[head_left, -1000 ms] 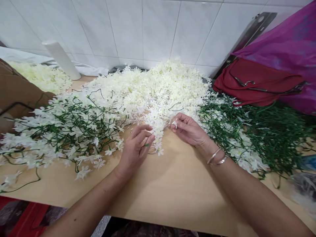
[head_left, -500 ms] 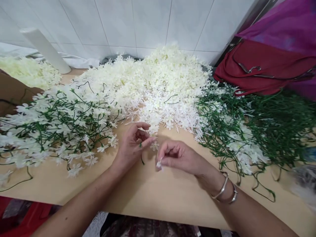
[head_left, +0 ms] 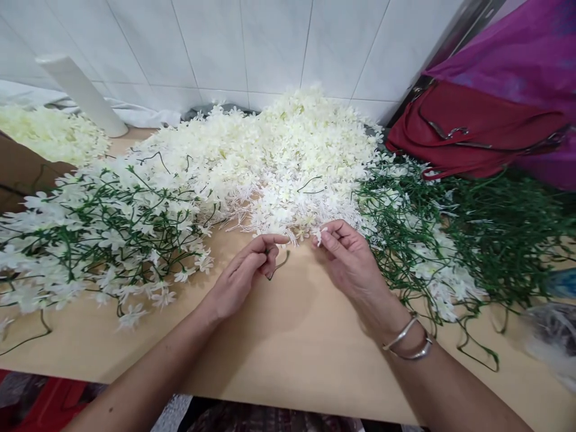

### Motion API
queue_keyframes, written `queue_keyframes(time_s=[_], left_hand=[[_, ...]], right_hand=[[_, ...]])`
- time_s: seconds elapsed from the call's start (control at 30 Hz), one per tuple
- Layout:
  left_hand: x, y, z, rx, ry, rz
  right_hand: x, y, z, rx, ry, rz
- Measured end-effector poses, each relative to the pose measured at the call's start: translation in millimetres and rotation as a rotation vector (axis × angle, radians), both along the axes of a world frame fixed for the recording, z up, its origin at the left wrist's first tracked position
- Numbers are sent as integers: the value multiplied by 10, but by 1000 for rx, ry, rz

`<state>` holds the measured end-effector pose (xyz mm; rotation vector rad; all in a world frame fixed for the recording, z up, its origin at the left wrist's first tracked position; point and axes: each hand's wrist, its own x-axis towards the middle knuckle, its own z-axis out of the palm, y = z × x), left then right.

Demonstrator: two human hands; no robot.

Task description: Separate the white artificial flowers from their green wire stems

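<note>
My left hand point(head_left: 245, 273) is closed in a pinch on a thin green stem point(head_left: 278, 267) that curls down onto the wooden table point(head_left: 288, 354). My right hand point(head_left: 348, 258), with bangles at the wrist, pinches a small white flower point(head_left: 318, 234) at the near edge of a big heap of loose white flowers point(head_left: 279, 156). The two hands are a short gap apart. To the left lies a pile of green stems with white flowers on them point(head_left: 103, 234). To the right spreads a tangle of mostly bare green stems point(head_left: 472, 240).
A red bag point(head_left: 468, 135) and purple cloth point(head_left: 517, 66) lie at the back right against the white tiled wall. A white tube point(head_left: 81, 93) leans at the back left beside another heap of flowers point(head_left: 49, 135). A brown box point(head_left: 22, 174) sits at the left edge.
My right hand moved from in front of me back up to the heap's edge, pinching a white flower. My left hand shifted slightly, the green stem still in its pinch.
</note>
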<state>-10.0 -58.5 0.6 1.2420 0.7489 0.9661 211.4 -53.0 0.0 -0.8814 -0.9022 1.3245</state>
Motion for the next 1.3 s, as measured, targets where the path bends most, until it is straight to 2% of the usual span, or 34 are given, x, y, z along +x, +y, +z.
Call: queue_keyframes(time_s=[0.17,0.3,0.4,0.57,0.63,0.73,0.8,0.93,1.1,1.3], left_hand=[[4,29,-33,35,97,-112],[26,12,-77,93,106,-84],[31,-21,-100,226,196,-41],[24,-74,-69,538,428,-51],[26,-77,-61,601,472,-41],[33,-57,-71,569,526,-1],[32,-34,-78,537,536,78],[6,2,-63,629,539,215],[-12,31,-53,586,541,190],[3,67,-73,328,449,171]], right_hand=[[-44,-53,-41,11,-139,149],[-36,-50,-102,32,-156,237],[-37,-70,-70,37,-189,243],[-99,-138,29,79,-337,234],[-136,-168,26,108,-392,252],[-182,-207,-3,103,-465,275],[-199,-220,-13,79,-432,286],[-203,-208,-5,85,-340,256],[-140,-146,1,47,-358,149],[-63,-88,-13,31,-336,191]])
